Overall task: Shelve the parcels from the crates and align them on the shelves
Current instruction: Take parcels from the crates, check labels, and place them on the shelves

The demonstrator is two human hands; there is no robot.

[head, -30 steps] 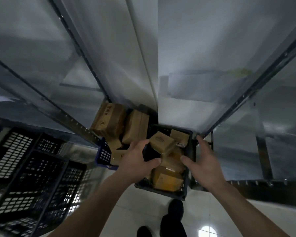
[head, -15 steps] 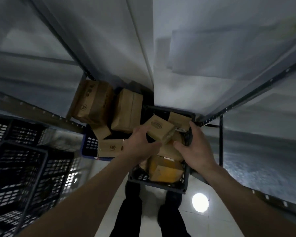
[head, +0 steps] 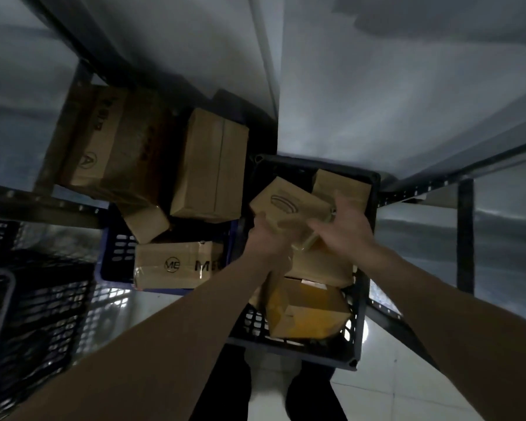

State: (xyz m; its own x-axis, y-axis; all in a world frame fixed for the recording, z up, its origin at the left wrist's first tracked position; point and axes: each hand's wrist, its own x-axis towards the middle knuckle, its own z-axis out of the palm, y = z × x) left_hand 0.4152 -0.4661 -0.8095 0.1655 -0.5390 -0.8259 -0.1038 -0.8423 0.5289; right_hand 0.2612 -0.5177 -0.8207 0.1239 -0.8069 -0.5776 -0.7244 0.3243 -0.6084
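A small brown parcel (head: 289, 200) with an oval logo sits tilted at the top of the black crate (head: 362, 314). My left hand (head: 266, 238) grips its near left corner and my right hand (head: 342, 227) holds its right side. Beneath it the crate holds several more parcels, among them a yellow-orange one (head: 304, 311). To the left a blue crate (head: 116, 253) holds a parcel marked "ME" (head: 176, 262). The image is dim and blurred.
Two large cartons (head: 110, 144) (head: 210, 165) stand behind the blue crate, under the grey metal shelf (head: 377, 86). Empty black crates (head: 34, 314) are stacked at the left. A shelf upright (head: 465, 235) stands at the right. My feet are on the white tiled floor (head: 392, 399).
Both hands have closed in on the logo parcel from either side and now hold it. The camera has tipped further down toward the crates.
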